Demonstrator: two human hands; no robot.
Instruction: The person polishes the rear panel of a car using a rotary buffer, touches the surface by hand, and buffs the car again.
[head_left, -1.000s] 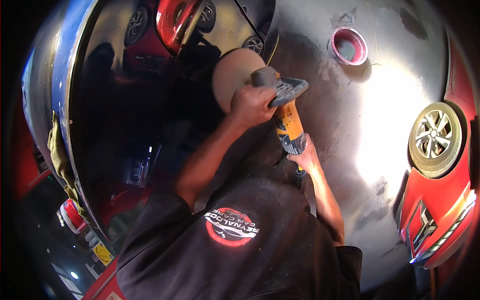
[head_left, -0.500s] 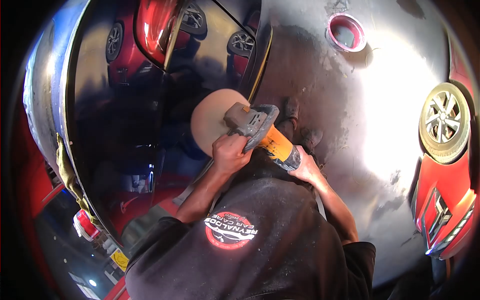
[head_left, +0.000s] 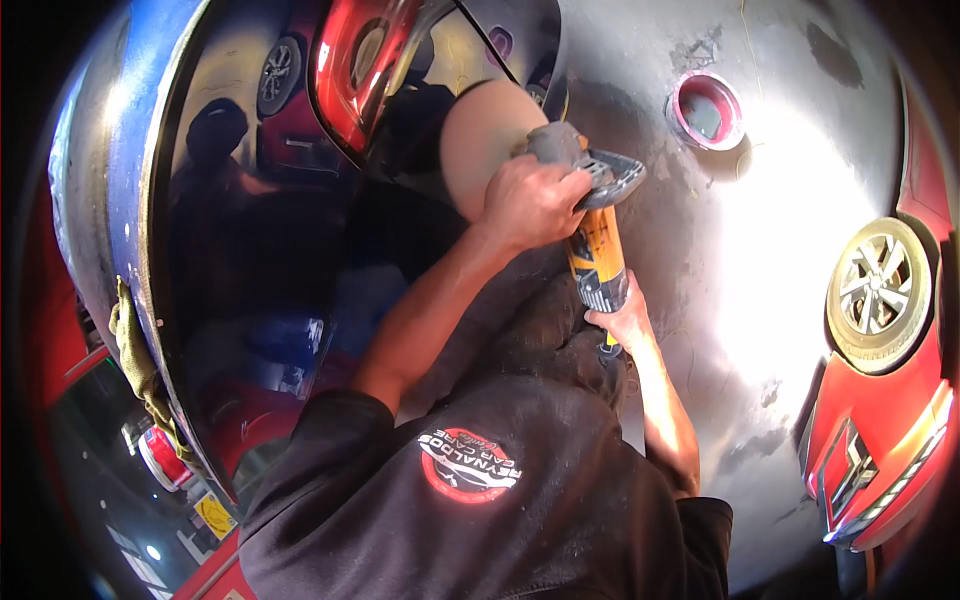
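A yellow and grey power polisher (head_left: 598,250) is held across my front, its round pale pad (head_left: 488,145) against a glossy dark car panel (head_left: 250,230). My left hand (head_left: 535,200) is wrapped round the grey head of the tool, beside the pad. Lower down, my right hand (head_left: 625,315) grips the rear end of its body. The pad's face is turned to the panel, near a red tail light (head_left: 358,65).
A pink bucket (head_left: 706,110) stands on the grey floor (head_left: 690,270). At the right is a red car with a wheel (head_left: 878,290). A yellowish cloth (head_left: 138,350) hangs at the left panel edge, above a red and white container (head_left: 165,458).
Since half a second ago, the polisher and both hands have moved up and to the right in view, with the pad nearer the tail light. The view has shifted too.
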